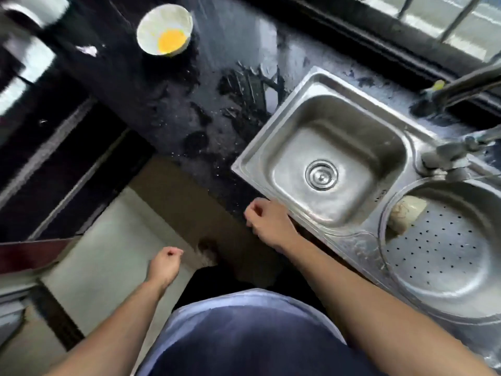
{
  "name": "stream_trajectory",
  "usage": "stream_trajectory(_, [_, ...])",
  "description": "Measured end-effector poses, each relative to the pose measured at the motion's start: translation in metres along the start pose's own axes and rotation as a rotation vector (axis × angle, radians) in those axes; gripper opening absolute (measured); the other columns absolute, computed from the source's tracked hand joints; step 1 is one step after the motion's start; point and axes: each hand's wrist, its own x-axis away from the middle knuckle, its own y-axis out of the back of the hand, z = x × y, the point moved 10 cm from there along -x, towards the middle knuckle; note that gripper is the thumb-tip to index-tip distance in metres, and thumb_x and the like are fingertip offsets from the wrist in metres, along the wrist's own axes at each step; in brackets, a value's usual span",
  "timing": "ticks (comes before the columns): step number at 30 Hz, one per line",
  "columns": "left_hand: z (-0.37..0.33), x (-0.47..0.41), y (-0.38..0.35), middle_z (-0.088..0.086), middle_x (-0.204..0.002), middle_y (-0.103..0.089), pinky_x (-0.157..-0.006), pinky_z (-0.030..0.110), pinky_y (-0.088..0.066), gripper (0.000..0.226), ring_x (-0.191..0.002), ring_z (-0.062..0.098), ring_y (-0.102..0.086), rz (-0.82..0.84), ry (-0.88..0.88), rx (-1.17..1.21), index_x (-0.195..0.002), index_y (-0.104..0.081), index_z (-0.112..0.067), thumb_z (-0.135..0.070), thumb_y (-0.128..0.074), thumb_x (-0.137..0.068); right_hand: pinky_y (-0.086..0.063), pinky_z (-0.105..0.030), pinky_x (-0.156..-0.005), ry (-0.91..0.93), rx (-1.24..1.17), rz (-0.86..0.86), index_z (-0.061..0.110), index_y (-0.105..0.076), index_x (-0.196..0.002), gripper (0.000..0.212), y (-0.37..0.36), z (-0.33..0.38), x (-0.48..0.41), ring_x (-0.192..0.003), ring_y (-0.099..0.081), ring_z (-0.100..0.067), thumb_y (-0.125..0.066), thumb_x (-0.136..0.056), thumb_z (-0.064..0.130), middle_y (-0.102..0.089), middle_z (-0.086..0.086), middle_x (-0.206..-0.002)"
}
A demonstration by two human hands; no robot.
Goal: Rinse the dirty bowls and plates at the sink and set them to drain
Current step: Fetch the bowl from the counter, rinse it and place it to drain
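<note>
Standing at a wet black table (211, 85) beside a steel sink (333, 169), looking down past a blue shirt (244, 335). Hanging low over the floor (108, 253), clear of the table's front edge: left hand (164, 264), fingers (171, 252) curling into a loose fist, gripping nothing. Resting at the near left corner of the sink rim: right hand (267, 219), fingers (253, 213) likewise curling shut, holding nothing. Sitting well apart from both hands, far back on the table to the left of the sink: a white bowl (164, 29), upright, carrying a yellow patch at its bottom, blurred too much for telling what kind. Lying bare and dry-looking in the square basin: a round metal drain (321, 175). Filling the round basin on the right: a perforated metal strainer (439, 253), with a pale lump (405, 213) leaning against its upper left wall, too blurred for naming. Reaching in from the right edge above the sink: a dark tap (461, 88), with no water seen running. Glinting along the top right: window bars (455, 20).
</note>
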Motion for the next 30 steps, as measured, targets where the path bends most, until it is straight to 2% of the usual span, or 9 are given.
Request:
stream_trajectory(3, [0.062, -0.032, 0.030, 0.024, -0.107, -0.077, -0.090, 0.047, -0.058, 0.023, -0.105, 0.042, -0.070, 0.037, 0.075, -0.023, -0.097, -0.078, -0.008, -0.020, -0.059, -0.096, -0.058, -0.037, -0.085, -0.065, 0.253, 0.244, 0.019, -0.070, -0.087, 0.025, -0.093, 0.016, -0.024, -0.089, -0.072, -0.026, -0.053, -0.087, 0.038, -0.077, -0.006, -0.092])
stream_trajectory(7, [0.134, -0.090, 0.068, 0.034, -0.110, -0.072, -0.092, 0.053, -0.056, 0.028, -0.108, 0.048, -0.067, 0.145, 0.174, 0.003, -0.096, -0.068, 0.007, -0.018, -0.057, -0.098, -0.050, -0.031, -0.084, -0.161, 0.464, 0.361, 0.019, -0.071, -0.095, 0.025, -0.189, 0.024, -0.059, -0.104, -0.067, -0.029, -0.055, -0.093, 0.037, -0.074, -0.011, -0.107])
stream_trajectory(11, [0.180, -0.150, 0.122, 0.028, -0.102, -0.072, -0.081, 0.046, -0.057, 0.019, -0.095, 0.040, -0.069, 0.249, 0.269, 0.067, -0.092, -0.067, 0.000, -0.015, -0.057, -0.099, -0.046, -0.029, -0.077, -0.352, 0.524, 0.277, 0.011, -0.071, -0.093, 0.026, -0.231, 0.025, -0.086, -0.109, -0.068, -0.034, -0.055, -0.096, 0.030, -0.074, -0.014, -0.102])
stream_trajectory(13, [0.179, -0.179, 0.157, 0.023, -0.096, -0.071, -0.073, 0.037, -0.050, 0.016, -0.085, 0.033, -0.066, 0.272, 0.292, 0.079, -0.091, -0.067, -0.005, -0.017, -0.058, -0.098, -0.049, -0.031, -0.084, -0.420, 0.534, 0.208, 0.008, -0.074, -0.107, 0.030, -0.236, 0.036, -0.100, -0.114, -0.067, -0.034, -0.056, -0.097, 0.030, -0.074, -0.017, -0.112])
stream_trajectory(15, [0.157, -0.209, 0.185, 0.018, -0.095, -0.073, -0.069, 0.030, -0.046, 0.014, -0.085, 0.032, -0.069, 0.285, 0.254, 0.092, -0.092, -0.068, -0.007, -0.016, -0.058, -0.098, -0.050, -0.033, -0.093, -0.447, 0.548, 0.160, 0.009, -0.073, -0.116, 0.033, -0.234, 0.052, -0.110, -0.116, -0.066, -0.034, -0.057, -0.098, 0.031, -0.073, -0.017, -0.120])
stream_trajectory(19, [0.073, -0.266, 0.228, 0.006, -0.083, -0.070, -0.054, 0.024, -0.038, 0.014, -0.070, 0.022, -0.062, 0.309, 0.113, 0.126, -0.088, -0.069, -0.016, -0.015, -0.058, -0.096, -0.049, -0.033, -0.094, -0.481, 0.551, 0.100, 0.014, -0.072, -0.115, 0.030, -0.237, 0.086, -0.134, -0.118, -0.064, -0.033, -0.057, -0.098, 0.033, -0.073, -0.015, -0.122])
stream_trajectory(22, [-0.008, -0.305, 0.237, 0.002, -0.085, -0.070, -0.057, 0.024, -0.040, 0.015, -0.071, 0.017, -0.063, 0.380, -0.002, 0.150, -0.091, -0.067, -0.017, -0.016, -0.055, -0.101, -0.048, -0.030, -0.095, -0.513, 0.515, 0.074, 0.014, -0.072, -0.116, 0.032, -0.243, 0.116, -0.171, -0.119, -0.065, -0.031, -0.057, -0.097, 0.035, -0.073, -0.014, -0.122])
stream_trajectory(26, [-0.083, -0.341, 0.249, -0.002, -0.087, -0.069, -0.059, 0.024, -0.042, 0.018, -0.070, 0.011, -0.061, 0.448, -0.084, 0.123, -0.094, -0.066, -0.019, -0.017, -0.051, -0.105, -0.048, -0.031, -0.096, -0.419, 0.406, 0.136, 0.015, -0.071, -0.118, 0.034, -0.279, 0.183, -0.250, -0.116, -0.065, -0.028, -0.055, -0.098, 0.038, -0.072, -0.010, -0.123])
stream_trajectory(30, [-0.119, -0.377, 0.302, 0.002, -0.092, -0.071, -0.051, 0.021, -0.041, 0.019, -0.068, 0.011, -0.059, 0.398, -0.076, 0.050, -0.095, -0.068, -0.015, -0.016, -0.052, -0.106, -0.048, -0.030, -0.099, -0.269, 0.298, 0.292, 0.020, -0.071, -0.124, 0.037, -0.327, 0.279, -0.333, -0.120, -0.064, -0.024, -0.052, -0.099, 0.040, -0.071, -0.006, -0.127])
